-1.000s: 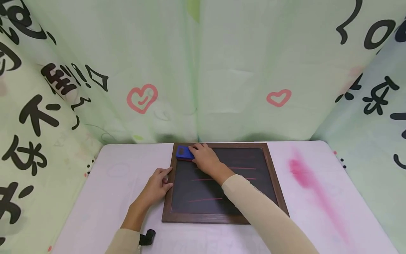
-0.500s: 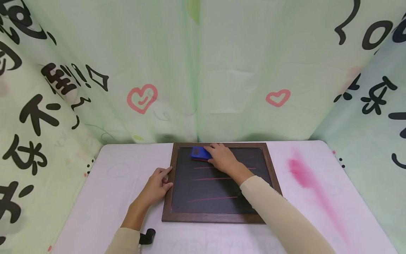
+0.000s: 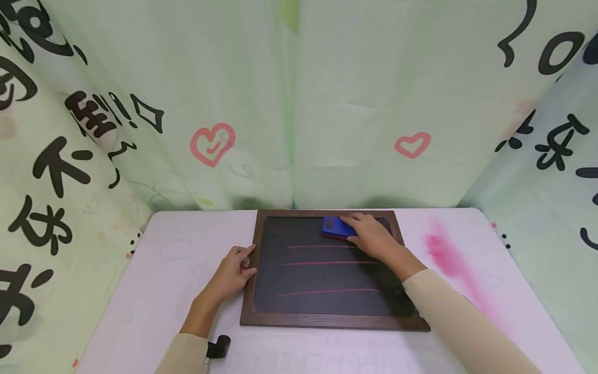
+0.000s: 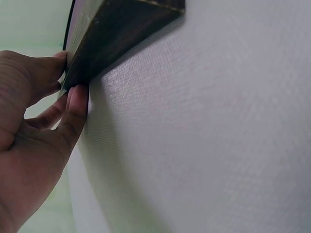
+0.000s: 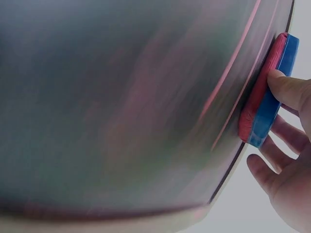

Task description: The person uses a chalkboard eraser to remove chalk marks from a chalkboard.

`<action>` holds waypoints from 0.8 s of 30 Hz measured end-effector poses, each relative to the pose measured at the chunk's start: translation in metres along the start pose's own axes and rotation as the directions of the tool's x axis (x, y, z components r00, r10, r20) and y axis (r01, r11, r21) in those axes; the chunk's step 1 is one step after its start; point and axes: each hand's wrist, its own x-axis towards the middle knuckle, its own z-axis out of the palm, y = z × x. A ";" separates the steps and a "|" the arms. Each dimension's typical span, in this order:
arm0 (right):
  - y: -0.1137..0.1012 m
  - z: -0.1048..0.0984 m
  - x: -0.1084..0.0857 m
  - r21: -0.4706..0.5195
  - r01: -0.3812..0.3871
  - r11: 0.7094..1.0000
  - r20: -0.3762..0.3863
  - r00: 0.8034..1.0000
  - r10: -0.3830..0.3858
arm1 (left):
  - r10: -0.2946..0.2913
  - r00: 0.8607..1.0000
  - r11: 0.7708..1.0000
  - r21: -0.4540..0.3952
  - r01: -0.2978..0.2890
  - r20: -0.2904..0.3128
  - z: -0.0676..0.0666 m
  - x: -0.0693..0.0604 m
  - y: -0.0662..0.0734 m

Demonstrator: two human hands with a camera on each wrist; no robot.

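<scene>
A small blackboard (image 3: 327,280) in a dark brown wooden frame lies on the table, with three thin red lines across it. My left hand (image 3: 233,272) holds the frame's left edge; in the left wrist view its thumb and fingers (image 4: 75,109) meet the frame edge (image 4: 114,36). Near the top of the board, my right hand (image 3: 374,236) grips a blue board eraser (image 3: 336,227) by its right end. The right wrist view shows the eraser's red pad (image 5: 262,90) against the board, the thumb on one side and fingers on the other.
The blackboard lies on a pale table (image 3: 182,291) with a pink smear (image 3: 441,249) on its right side. A pale green curtain (image 3: 341,130) with hearts and black characters encloses the back and sides. A black device (image 3: 218,347) sits at the left wrist.
My right hand has slid the eraser from the board's top left corner rightwards along its upper part. My left hand stays at the left edge of the frame.
</scene>
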 end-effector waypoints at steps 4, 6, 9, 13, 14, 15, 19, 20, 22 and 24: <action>0.019 -0.007 -0.016 0.027 0.003 1.000 -0.021 1.000 -0.003 | -0.002 1.000 1.000 0.002 0.002 0.001 0.000 0.001 0.001; 0.027 -0.009 -0.022 0.043 0.007 0.999 -0.034 0.999 -0.006 | -0.003 1.000 1.000 0.002 0.003 0.004 0.000 0.000 0.002; 0.038 -0.012 -0.030 0.055 0.016 0.998 -0.049 0.999 -0.013 | -0.010 1.000 1.000 0.000 0.010 0.008 0.000 0.000 0.003; 0.048 -0.014 -0.036 0.068 0.022 0.997 -0.067 0.998 -0.018 | -0.022 1.000 1.000 -0.002 0.022 0.010 -0.001 0.000 0.002; 0.049 -0.015 -0.037 0.073 0.024 0.997 -0.069 0.997 -0.019 | -0.021 1.000 1.000 -0.003 0.022 0.009 -0.002 -0.001 0.002; 0.050 -0.016 -0.038 0.080 0.028 0.996 -0.070 0.997 -0.022 | -0.013 1.000 1.000 -0.002 0.013 0.006 -0.002 -0.001 0.002; 0.055 -0.018 -0.040 0.095 0.048 0.994 -0.055 0.998 -0.043 | 0.006 1.000 1.000 -0.006 -0.006 -0.001 -0.002 -0.002 0.002; 0.056 -0.019 -0.040 0.097 0.053 0.994 -0.049 0.998 -0.049 | 0.016 1.000 1.000 -0.005 -0.016 -0.002 -0.002 -0.002 0.002; 0.057 -0.020 -0.041 0.104 0.059 0.993 -0.036 0.998 -0.056 | 0.012 1.000 1.000 -0.006 -0.012 0.005 -0.002 -0.002 0.002; 0.058 -0.021 -0.041 0.107 0.064 0.992 -0.026 0.998 -0.062 | 0.007 1.000 1.000 -0.007 -0.007 0.011 -0.002 -0.001 0.002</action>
